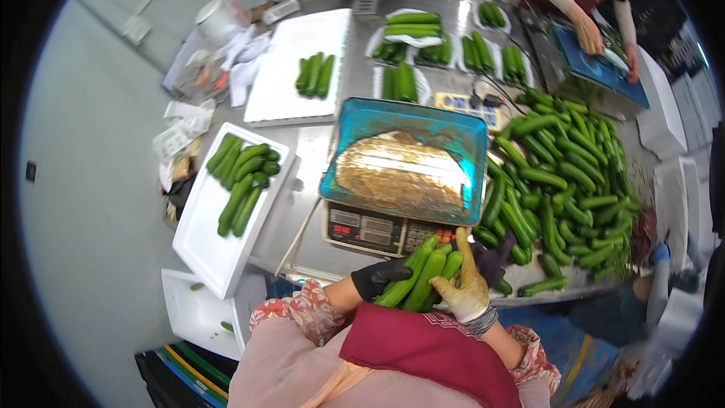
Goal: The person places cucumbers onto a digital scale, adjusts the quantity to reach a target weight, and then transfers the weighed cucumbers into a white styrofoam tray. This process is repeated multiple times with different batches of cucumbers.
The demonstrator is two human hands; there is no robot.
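My left hand (386,279), in a black glove, grips a bunch of several green cucumbers (422,277) from the left, close to my apron. On the bunch's right side is my right hand (467,289), in a yellowed white glove, its thumb against the cucumbers and a finger pointing up by the scale keypad. The digital weighing scale (365,229) stands just beyond, with a stained blue tray (408,103) on top that holds no cucumbers. A large heap of cucumbers (566,181) lies right of the scale.
White foam lids (198,232) at left carry cucumbers. Wrapped packs of cucumbers (413,28) and a power strip (453,103) lie behind the scale. At upper right a co-worker's hands (589,34) are over a blue board (578,65). A foam box (192,317) stands lower left.
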